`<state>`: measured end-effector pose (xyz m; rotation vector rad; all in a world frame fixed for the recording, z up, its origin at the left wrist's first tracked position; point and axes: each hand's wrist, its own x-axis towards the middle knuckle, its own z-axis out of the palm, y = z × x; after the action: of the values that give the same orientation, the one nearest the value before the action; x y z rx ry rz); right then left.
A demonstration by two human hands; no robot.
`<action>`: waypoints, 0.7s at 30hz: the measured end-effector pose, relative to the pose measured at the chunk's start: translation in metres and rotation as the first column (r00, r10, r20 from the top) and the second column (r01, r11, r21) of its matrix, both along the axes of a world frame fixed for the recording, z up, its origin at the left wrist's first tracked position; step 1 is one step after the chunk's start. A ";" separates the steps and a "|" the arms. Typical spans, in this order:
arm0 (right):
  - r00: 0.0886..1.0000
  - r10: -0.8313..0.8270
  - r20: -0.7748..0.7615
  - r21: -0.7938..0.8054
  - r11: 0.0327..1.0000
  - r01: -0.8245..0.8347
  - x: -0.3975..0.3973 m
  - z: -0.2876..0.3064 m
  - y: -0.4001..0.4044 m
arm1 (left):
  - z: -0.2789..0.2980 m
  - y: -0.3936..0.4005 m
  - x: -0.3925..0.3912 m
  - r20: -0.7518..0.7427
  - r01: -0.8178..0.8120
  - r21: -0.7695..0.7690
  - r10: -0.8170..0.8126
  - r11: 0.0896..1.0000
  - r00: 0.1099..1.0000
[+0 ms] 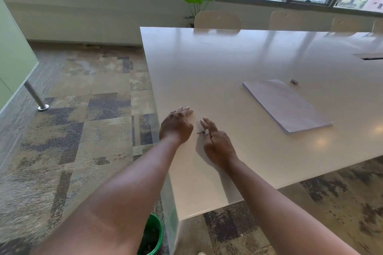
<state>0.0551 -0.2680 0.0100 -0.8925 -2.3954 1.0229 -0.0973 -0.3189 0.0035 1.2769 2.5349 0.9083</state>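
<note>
Although the dark scrap (200, 132) lies on the table (228, 58) close to its left edge, between the two hands, nothing shows it lifted or pushed off yet. The left hand (176, 127) rests flat just left of it, grip spread, fingers straight and pointing away across the table. The right hand (218, 146) sits just right of it, grip likewise spread, with two fingers stretched forward and none curled round the scrap. Its thumb is hidden, so I cannot tell whether the hand touches the scrap.

By my reading the job is clearing this bit of debris, likely into the green bucket (152, 234) on the floor below the table's edge. It looks barely begun, with gathering and dropping both left to do.

The scrap is tiny and thread-like, so what it is made of is hard to make out. The left forearm covers part of the bucket, and its contents are dark and blurred. A stack of papers (288, 105) and a small grey object (294, 82) lie well apart to the right.
</note>
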 end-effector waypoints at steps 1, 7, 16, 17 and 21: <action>0.999 0.033 -0.026 -0.035 0.999 -0.034 -0.002 -0.001 -0.002 | 0.000 0.000 0.000 0.003 0.000 -0.002 0.000 1.000 1.000; 0.926 -0.110 -0.362 -0.320 0.947 -0.013 -0.010 -0.005 -0.004 | 0.002 -0.001 0.001 0.020 0.008 -0.006 -0.008 1.000 1.000; 0.959 -0.019 -0.283 -0.256 0.965 -0.056 -0.019 -0.002 -0.017 | 0.006 -0.003 0.000 0.053 -0.005 -0.005 0.005 1.000 0.999; 0.949 -0.027 -0.314 -0.276 0.959 -0.063 -0.020 -0.004 -0.019 | 0.007 -0.003 -0.001 0.063 -0.001 -0.010 0.002 1.000 0.998; 0.932 -0.117 -0.343 -0.249 0.968 0.030 -0.020 -0.001 -0.013 | 0.014 -0.009 -0.006 0.037 0.058 -0.077 -0.055 0.995 0.998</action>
<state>0.0354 -0.2808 0.0088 -0.7887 -1.9527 1.3383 -0.1035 -0.3275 0.0178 1.2915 2.4681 0.8048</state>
